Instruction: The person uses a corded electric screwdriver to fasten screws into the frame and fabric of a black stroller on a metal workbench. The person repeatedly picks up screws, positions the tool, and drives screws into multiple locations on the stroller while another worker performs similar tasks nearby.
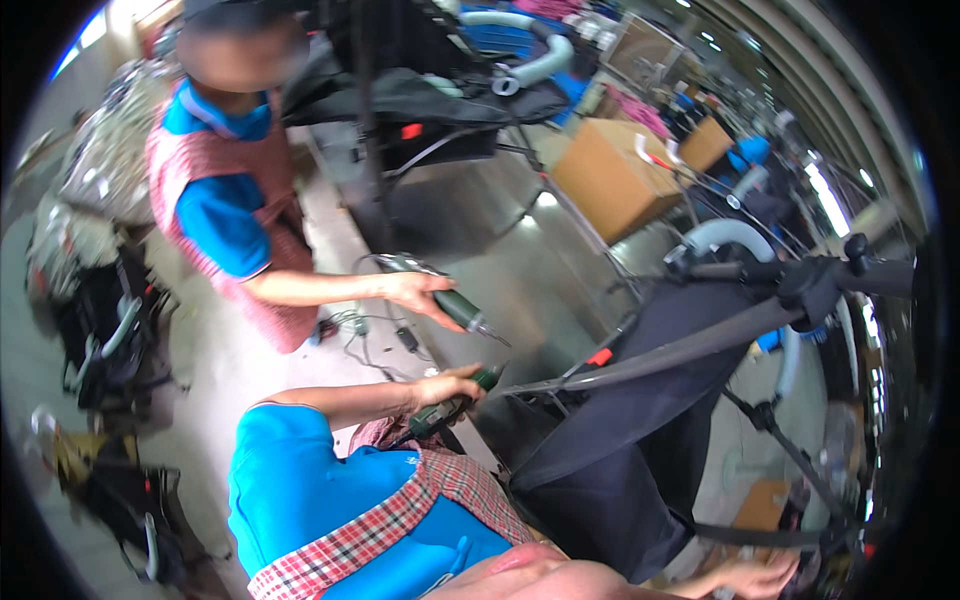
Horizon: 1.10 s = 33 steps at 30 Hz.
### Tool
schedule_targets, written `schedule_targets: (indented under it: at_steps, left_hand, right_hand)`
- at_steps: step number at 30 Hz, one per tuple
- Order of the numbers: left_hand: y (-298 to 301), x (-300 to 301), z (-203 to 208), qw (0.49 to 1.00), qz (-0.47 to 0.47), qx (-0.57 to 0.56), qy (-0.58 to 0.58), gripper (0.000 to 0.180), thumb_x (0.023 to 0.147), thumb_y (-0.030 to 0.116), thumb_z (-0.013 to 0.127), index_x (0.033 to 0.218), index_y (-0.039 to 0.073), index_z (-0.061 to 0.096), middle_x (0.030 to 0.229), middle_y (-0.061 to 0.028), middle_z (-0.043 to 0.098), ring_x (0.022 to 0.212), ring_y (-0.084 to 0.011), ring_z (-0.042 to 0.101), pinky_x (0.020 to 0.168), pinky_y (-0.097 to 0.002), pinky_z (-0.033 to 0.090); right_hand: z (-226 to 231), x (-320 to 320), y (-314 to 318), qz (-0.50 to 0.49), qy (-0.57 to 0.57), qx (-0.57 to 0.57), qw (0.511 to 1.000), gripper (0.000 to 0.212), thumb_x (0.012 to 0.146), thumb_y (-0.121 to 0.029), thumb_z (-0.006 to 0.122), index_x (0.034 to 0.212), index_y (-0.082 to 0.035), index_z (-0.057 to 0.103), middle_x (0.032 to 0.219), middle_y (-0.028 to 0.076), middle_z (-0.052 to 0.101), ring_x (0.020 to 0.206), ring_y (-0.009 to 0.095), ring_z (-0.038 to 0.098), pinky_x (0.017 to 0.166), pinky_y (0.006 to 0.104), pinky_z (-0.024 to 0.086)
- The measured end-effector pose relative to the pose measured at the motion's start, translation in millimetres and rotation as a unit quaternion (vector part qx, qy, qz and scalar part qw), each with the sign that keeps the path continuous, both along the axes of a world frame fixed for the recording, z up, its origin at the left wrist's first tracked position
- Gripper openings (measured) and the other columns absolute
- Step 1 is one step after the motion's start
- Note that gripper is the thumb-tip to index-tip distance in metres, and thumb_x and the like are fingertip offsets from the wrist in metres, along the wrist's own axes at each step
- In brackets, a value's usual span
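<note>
The person wears a bright blue short-sleeved shirt (300, 480), its left sleeve ending above the elbow. Over it lies an apron (400, 520) in red, white and dark check, 1 wide checked band crossing the chest on a slant. Both forearms are uncovered, and the left hand (452, 385) and right hand (752, 576) are bare.

A long grey metal table (520, 250) runs away from the grip of the hand on the green power screwdriver, just beyond its tip. On the table lies a black fabric stroller frame (640, 420), right beside that grip. Farther back, well apart, stand brown cardboard boxes (610, 170).
</note>
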<state>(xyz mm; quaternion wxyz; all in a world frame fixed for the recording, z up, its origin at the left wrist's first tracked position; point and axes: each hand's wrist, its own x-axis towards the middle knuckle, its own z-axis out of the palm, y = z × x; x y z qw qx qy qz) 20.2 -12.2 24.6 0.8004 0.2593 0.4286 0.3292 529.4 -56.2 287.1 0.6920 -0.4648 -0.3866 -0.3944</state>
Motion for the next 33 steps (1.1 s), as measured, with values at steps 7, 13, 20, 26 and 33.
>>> schedule_targets:
  at_steps: [7,13,20,26,33]
  left_hand:
    - [-67,16,-24,0.989,-0.045,-0.103,0.091,0.072,0.086,0.034,0.070,0.146,0.005,0.043,0.117,-0.0081,0.060,0.096,-0.0142,0.059,0.079,-0.0293,0.052]
    - [-81,6,-37,0.989,-0.017,-0.050,0.141,0.066,0.088,0.030,0.069,0.143,0.001,0.048,0.123,-0.0101,0.062,0.105,-0.0175,0.059,0.088,-0.0317,0.052]
    - [-93,-6,-63,0.986,0.093,-0.096,0.095,0.070,0.094,0.027,0.065,0.153,0.003,0.034,0.108,-0.0095,0.063,0.087,-0.0187,0.064,0.077,-0.0315,0.056]
    - [-94,-10,-36,0.979,0.128,-0.155,-0.036,0.081,0.093,0.028,0.066,0.159,0.009,0.022,0.091,-0.0071,0.062,0.058,-0.0157,0.058,0.055,-0.0280,0.052]
    - [-102,-11,-50,0.967,0.173,-0.174,-0.068,0.078,0.093,0.032,0.063,0.159,0.014,0.025,0.090,-0.0062,0.061,0.061,-0.0154,0.059,0.055,-0.0278,0.051]
  right_hand:
    - [-229,122,82,0.283,0.292,-0.558,0.724,0.047,0.104,-0.035,0.042,0.127,0.001,0.061,0.125,0.016,0.063,0.114,0.027,0.060,0.103,0.0424,0.045]
    - [-340,101,38,0.247,0.345,-0.701,0.574,0.047,0.104,-0.036,0.043,0.128,0.001,0.060,0.125,0.016,0.063,0.114,0.026,0.060,0.103,0.0419,0.045]
    - [-311,83,-57,0.190,0.367,-0.737,0.535,0.048,0.104,-0.037,0.044,0.129,0.001,0.060,0.125,0.015,0.063,0.114,0.026,0.060,0.103,0.0413,0.045]
    - [-268,59,-104,0.149,0.379,-0.750,0.521,0.048,0.104,-0.037,0.045,0.130,0.001,0.059,0.125,0.015,0.063,0.114,0.026,0.060,0.102,0.0408,0.046]
    - [-231,16,-73,0.152,0.319,-0.789,0.502,0.049,0.103,-0.038,0.046,0.131,0.000,0.058,0.126,0.014,0.063,0.114,0.025,0.060,0.102,0.0402,0.046]
